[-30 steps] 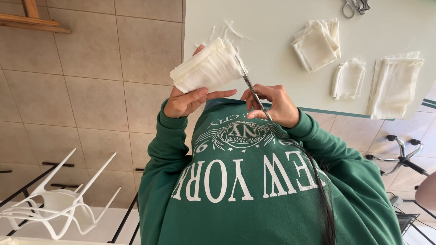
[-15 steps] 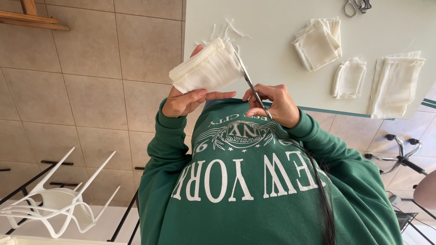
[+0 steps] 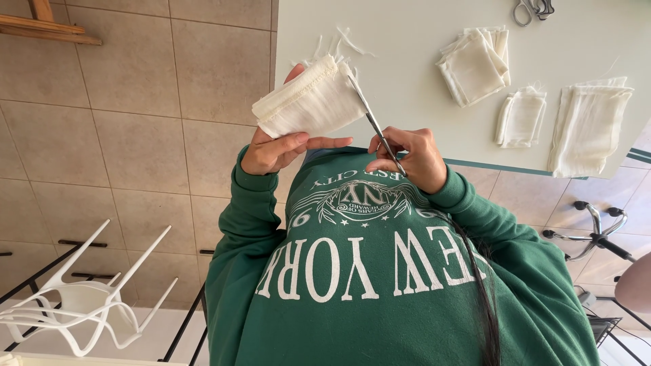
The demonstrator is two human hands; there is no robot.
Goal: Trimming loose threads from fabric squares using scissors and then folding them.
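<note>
- Overall: the view looks down onto a green sweatshirt (image 3: 380, 285), tiled floor (image 3: 135, 135) to one side, pale table (image 3: 420, 74) at top. Framing matches the two earlier pictures; the head has not shifted.
- Table: three folded stacks of cream cloth lie well apart from the hands: a square stack (image 3: 472, 64), a small stack (image 3: 521, 116), a long stack (image 3: 588, 129). A spare pair of scissors (image 3: 532, 9) sits at the top edge. None of these has moved in the last second.
- White chair (image 3: 81, 305) stands on the floor at lower left, unchanged.
- Cloth (image 3: 310, 104): a folded cream pad, held in the air above the table's near edge, tilted, one stitched edge up. Same place and tilt as a second ago.
- Left hand (image 3: 278, 149): closed around the cloth's lower side, thumb behind, fingers flat underneath.
- Right hand (image 3: 410, 157): closed on the handles of the shears (image 3: 373, 118), fingers curled.
- Shears: blades lie along the cloth's right edge, tip near the top corner. Compared with a second ago the blades look marginally further up that edge; change is slight.
- Judgement: the cut along this edge is in progress, slowly, with little gained over the interval.
- Scraps (image 3: 339, 42): thin white offcuts lie on the table just beyond the cloth.
</note>
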